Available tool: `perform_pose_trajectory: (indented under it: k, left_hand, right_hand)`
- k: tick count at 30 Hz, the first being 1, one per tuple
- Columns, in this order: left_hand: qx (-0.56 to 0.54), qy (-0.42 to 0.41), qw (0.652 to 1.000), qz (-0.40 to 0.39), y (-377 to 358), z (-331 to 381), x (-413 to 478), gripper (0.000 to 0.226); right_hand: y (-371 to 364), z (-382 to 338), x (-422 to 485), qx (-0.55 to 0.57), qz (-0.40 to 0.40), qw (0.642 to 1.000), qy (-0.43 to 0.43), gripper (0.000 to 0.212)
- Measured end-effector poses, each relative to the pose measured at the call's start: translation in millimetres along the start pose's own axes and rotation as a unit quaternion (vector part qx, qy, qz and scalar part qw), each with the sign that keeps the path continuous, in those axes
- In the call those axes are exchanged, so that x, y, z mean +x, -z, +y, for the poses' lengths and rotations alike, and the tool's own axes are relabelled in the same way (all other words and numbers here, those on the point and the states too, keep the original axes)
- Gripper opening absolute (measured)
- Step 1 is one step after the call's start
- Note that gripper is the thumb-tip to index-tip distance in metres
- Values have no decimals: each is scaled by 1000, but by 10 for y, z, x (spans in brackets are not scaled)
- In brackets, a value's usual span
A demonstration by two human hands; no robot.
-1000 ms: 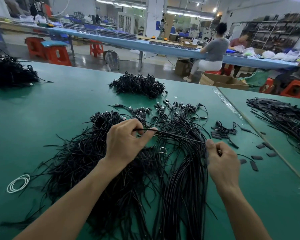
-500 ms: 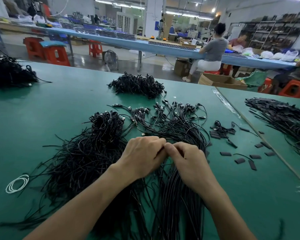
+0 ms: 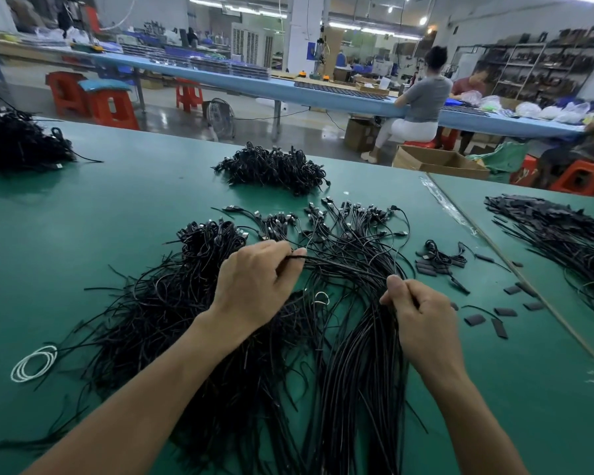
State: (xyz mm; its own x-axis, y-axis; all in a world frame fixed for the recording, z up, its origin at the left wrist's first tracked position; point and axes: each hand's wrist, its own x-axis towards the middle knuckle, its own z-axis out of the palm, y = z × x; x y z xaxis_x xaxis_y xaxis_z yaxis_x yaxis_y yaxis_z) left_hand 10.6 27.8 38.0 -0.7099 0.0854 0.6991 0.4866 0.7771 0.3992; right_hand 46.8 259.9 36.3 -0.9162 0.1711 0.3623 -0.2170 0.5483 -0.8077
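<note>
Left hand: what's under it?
Under the left hand, a tangled pile of black cables on the green table; the fingers pinch one cable. Directly beneath the palm is hidden.

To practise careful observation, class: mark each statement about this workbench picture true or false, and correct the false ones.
1. The left hand pinches a black cable. True.
2. The right hand lies flat and open. False: its fingers are curled, gripping black cable.
3. A white coil lies left of the cable heap. True.
4. The table is red. False: it is green.
5. Small black pieces lie right of the right hand. True.
</note>
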Motion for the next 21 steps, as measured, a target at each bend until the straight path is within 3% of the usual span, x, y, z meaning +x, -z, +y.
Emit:
perform_pose_trajectory:
  k: [2,3,5,7,10,12,14,16,18,21]
  left_hand:
    - [-37,51,990,-125,35,44,9,57]
    - [-107,86,967,-213,62,81,11,61]
    - [-256,135,887,-360,119,178,3,60]
    - [-378,143,798,-446,161,289,-33,60]
    - [-562,175,664,-460,169,435,-86,56]
    - [-643,223,618,-393,126,488,-82,51]
    - [-681,279,610,-292,47,485,-77,44]
    - [-677,327,629,-196,-56,425,-87,42]
    - [-628,345,684,-137,-151,336,-127,42]
    - [-479,306,814,-121,-209,246,-191,39]
  right_hand:
    - [-21,-3,20,18,-29,999,9,35]
    - [-35,1,33,29,-40,999,11,32]
    - [-75,-10,58,57,-52,997,2,28]
    - [-130,-39,69,60,-73,995,-5,26]
    - [-233,-82,-3,8,-183,983,7,37]
    - [-281,-102,-98,-10,-273,962,4,40]
    - [-296,-111,-177,-13,-328,944,18,32]
    - [-278,-133,-212,-16,-345,938,36,33]
    - [-237,-185,-213,-29,-348,936,50,33]
    - [-158,-234,-186,-44,-333,939,69,20]
